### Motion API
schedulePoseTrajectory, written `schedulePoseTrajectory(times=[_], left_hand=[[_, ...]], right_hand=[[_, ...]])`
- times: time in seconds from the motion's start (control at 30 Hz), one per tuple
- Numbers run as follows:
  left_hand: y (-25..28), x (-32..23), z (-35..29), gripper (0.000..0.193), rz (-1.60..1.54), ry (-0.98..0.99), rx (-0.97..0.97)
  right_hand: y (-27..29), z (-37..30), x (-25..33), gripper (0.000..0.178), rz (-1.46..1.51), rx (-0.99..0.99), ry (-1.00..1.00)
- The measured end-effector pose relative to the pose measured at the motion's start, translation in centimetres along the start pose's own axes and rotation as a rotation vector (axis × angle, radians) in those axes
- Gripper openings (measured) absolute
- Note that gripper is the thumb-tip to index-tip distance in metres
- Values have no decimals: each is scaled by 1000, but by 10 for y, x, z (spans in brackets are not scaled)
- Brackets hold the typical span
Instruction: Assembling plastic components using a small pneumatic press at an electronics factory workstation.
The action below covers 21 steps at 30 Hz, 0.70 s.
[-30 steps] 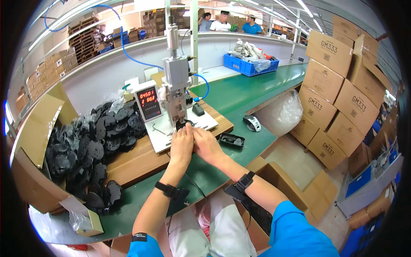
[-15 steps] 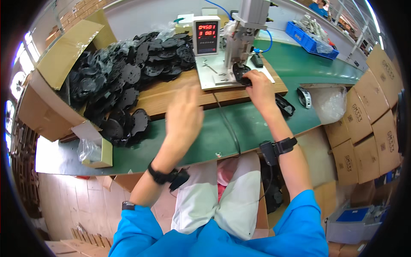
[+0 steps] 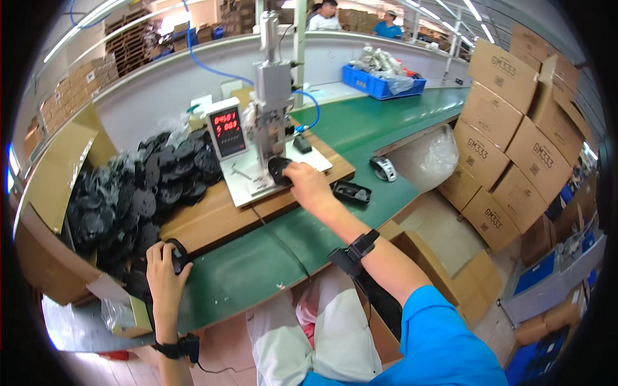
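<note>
Your right hand [image 3: 308, 181] pinches a round black part [image 3: 278, 170] under the head of the small press [image 3: 272, 96], fingers closed on its rim at the 3 o'clock side. Your left hand [image 3: 164, 270] curls around another black disc [image 3: 177, 253] at the near foot of the heap of black parts [image 3: 138, 190], which lies at 9 o'clock from the press.

The main risk, as I judge it, sits at the press: your fingertips lie just beside the ram's line, and a stroke with them there could catch them. A part seated crooked on the white base plate [image 3: 257, 183] could also jam or come out marked.

On the left, a disc drawn from the bottom of the heap may loosen its neighbours, and some could slide onto the green belt [image 3: 257, 270] or off its near edge.

The wooden board [image 3: 212, 222] ends close at 6 o'clock of the press, so little flat room lies there. The counter display [image 3: 228, 134] crowds 9 o'clock. Freer room lies at 4 o'clock, save for a black tray [image 3: 351, 192] and a tape dispenser [image 3: 385, 168].
</note>
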<state>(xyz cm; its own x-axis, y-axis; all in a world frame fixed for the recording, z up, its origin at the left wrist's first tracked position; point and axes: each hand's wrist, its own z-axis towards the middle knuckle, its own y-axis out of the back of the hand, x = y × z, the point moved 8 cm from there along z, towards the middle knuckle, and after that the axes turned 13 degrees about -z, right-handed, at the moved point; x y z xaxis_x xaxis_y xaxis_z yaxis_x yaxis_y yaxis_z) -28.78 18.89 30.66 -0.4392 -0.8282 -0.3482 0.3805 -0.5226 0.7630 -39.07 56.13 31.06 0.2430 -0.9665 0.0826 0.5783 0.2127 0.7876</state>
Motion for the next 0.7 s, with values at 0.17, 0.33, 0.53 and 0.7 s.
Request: schedulePoseTrajectory(times=[0.17, 0.33, 0.53, 0.7], left_hand=[[-10, -8, 8, 57, -98, 14, -122], [-13, -1, -4, 60, -305, 38, -235], [-32, -4, -12, 57, -548, 59, -266], [-49, -13, -8, 54, -452, 27, -129]], right_hand=[[9, -7, -7, 24, -63, -47, 13], [8, -4, -8, 18, -58, -61, 8], [4, -3, -7, 30, -45, -30, 7], [2, -3, -9, 30, -45, -28, 1]])
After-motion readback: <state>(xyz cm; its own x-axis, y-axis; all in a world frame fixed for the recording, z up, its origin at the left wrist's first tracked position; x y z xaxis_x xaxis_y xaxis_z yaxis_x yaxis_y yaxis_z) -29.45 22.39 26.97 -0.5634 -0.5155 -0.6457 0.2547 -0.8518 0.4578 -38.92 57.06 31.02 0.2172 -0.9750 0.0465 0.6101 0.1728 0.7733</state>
